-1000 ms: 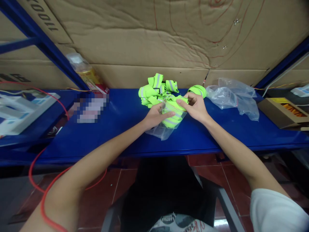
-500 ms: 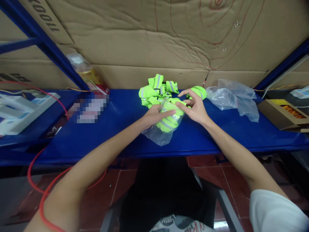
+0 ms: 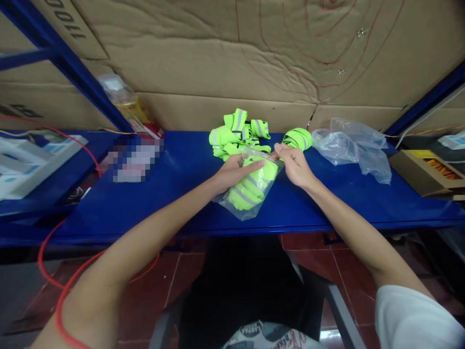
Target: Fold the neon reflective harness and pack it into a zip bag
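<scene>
A clear plastic bag point(image 3: 244, 213) with a folded neon-yellow reflective strap point(image 3: 250, 191) inside hangs over the table's near part. My left hand point(image 3: 234, 172) grips the bag at its left side, thumb across the front. At the bag's upper right corner, by its opening, my right hand point(image 3: 292, 162) pinches the edge with closed fingers. Just behind lies a loose pile of neon-yellow reflective straps point(image 3: 236, 133) with grey stripes and black buckles. A rolled neon-yellow strap point(image 3: 298, 139) rests beyond my right hand.
Several clear plastic bags point(image 3: 348, 145) lie right of the roll on the blue table point(image 3: 174, 208). Farther right stands an open cardboard box point(image 3: 428, 172) with orange contents. A bottle point(image 3: 127, 104) stands back left. A red hose point(image 3: 61, 286) loops near my left arm.
The strap has slid deeper into the bag and now fills its lower part. My right hand has closed from spread fingers to a pinch at the bag's upper corner.
</scene>
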Tool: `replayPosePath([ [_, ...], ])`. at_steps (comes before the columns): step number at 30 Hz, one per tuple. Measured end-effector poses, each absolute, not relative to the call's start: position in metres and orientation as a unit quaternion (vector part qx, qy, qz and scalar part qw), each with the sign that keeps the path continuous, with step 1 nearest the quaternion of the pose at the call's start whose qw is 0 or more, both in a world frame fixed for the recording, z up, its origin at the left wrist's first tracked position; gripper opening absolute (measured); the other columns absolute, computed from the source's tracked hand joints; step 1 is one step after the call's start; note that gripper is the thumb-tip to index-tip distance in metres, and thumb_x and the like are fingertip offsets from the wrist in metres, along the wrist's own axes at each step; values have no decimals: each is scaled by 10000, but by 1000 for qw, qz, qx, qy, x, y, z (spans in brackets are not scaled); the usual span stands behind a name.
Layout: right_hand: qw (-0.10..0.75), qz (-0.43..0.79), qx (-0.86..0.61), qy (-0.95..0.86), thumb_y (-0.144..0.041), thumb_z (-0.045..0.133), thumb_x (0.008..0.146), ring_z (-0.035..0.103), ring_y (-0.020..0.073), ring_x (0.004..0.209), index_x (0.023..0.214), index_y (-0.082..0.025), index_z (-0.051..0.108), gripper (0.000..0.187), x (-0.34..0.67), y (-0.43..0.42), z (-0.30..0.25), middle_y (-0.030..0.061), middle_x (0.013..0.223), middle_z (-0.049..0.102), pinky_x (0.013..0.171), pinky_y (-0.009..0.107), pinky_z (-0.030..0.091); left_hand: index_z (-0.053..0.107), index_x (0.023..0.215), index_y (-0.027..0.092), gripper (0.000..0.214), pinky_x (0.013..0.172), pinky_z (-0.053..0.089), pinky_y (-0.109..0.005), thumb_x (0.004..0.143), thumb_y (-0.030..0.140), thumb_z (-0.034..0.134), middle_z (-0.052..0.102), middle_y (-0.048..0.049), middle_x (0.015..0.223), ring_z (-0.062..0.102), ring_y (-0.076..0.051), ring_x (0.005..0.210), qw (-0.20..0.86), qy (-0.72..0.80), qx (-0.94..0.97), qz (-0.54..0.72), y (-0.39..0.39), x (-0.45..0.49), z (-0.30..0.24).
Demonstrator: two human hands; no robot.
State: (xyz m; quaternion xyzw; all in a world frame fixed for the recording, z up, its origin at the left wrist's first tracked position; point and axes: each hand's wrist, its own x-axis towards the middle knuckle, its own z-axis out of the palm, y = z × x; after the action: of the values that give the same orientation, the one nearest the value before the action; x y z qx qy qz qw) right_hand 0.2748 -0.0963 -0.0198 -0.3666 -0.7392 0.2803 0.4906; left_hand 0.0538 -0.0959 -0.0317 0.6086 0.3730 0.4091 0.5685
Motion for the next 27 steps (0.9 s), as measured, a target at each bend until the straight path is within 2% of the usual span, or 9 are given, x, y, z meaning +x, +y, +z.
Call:
replayPosePath([
  [3, 456, 208, -327, -801, -778, 515, 1069, 630, 234, 982, 715, -233, 740, 689, 277, -99, -19, 71, 1056, 745, 1008, 475, 529, 863, 1112, 204, 493, 1080, 613, -421, 818, 594, 932, 835, -114, 1306, 766, -294, 1258, 542, 355, 625, 436, -93, 51, -29],
  [6, 451, 173, -296, -824, -707, 770, 953, 619, 312, 1308, 793, -249, 793, 486, 277, -100, -18, 84, 1383, 704, 1208, 574, 443, 865, 1096, 211, 473, 1146, 575, -457, 847, 612, 903, 844, -105, 1271, 758, -305, 1271, 526, 344, 643, 437, -91, 49, -27],
  [8, 454, 217, -287, -815, -640, 902, 854, 605, 339, 1420, 829, -247, 798, 408, 276, -98, -20, 85, 1474, 686, 1264, 582, 422, 860, 1113, 214, 474, 1165, 562, -475, 877, 625, 875, 843, -102, 1270, 753, -311, 1276, 519, 337, 652, 439, -92, 48, -25],
  [10, 444, 302, -289, -792, -597, 959, 793, 699, 315, 1306, 844, -237, 786, 403, 274, -97, -22, 77, 1335, 765, 1196, 547, 525, 858, 1115, 214, 476, 1182, 550, -487, 893, 635, 859, 838, -104, 1269, 745, -316, 1281, 496, 332, 662, 454, -91, 49, -25],
  [12, 411, 410, -313, -752, -587, 973, 769, 794, 264, 1006, 880, -223, 792, 422, 272, -97, -25, 45, 1026, 818, 958, 474, 670, 859, 1082, 217, 470, 1201, 534, -490, 911, 654, 836, 835, -108, 1252, 737, -314, 1280, 459, 331, 677, 470, -89, 49, -26],
  [15, 382, 528, -352, -671, -564, 1019, 695, 782, 216, 658, 931, -195, 819, 482, 271, -97, -27, 1, 734, 769, 620, 372, 697, 834, 1129, 229, 522, 1177, 543, -479, 927, 709, 793, 815, -106, 1272, 730, -307, 1270, 453, 328, 675, 481, -82, 44, -33],
  [19, 505, 498, -357, -608, -541, 1069, 599, 772, 174, 635, 960, -201, 860, 538, 278, -91, -24, 18, 853, 825, 610, 342, 733, 710, 1357, 245, 762, 1027, 609, -466, 846, 798, 821, 780, -123, 1260, 747, -321, 1197, 501, 318, 656, 466, -72, 32, -43],
  [23, 639, 365, -342, -584, -578, 1037, 675, 770, 170, 715, 1035, -269, 868, 503, 293, -79, -21, 36, 1148, 838, 640, 376, 745, 600, 1476, 256, 844, 1132, 556, -474, 829, 715, 890, 669, -151, 1444, 660, -338, 1355, 282, 324, 727, 536, -78, 29, -42],
  [27, 698, 181, -342, -603, -599, 899, 879, 810, 315, 1052, 1131, -321, 863, 377, 303, -76, -24, 84, 1308, 784, 799, 522, 744, 522, 1528, 271, 734, 1216, 479, -531, 962, 655, 785, 555, -175, 1569, 514, -378, 1521, 75, 329, 734, 590, -93, 37, -37],
])
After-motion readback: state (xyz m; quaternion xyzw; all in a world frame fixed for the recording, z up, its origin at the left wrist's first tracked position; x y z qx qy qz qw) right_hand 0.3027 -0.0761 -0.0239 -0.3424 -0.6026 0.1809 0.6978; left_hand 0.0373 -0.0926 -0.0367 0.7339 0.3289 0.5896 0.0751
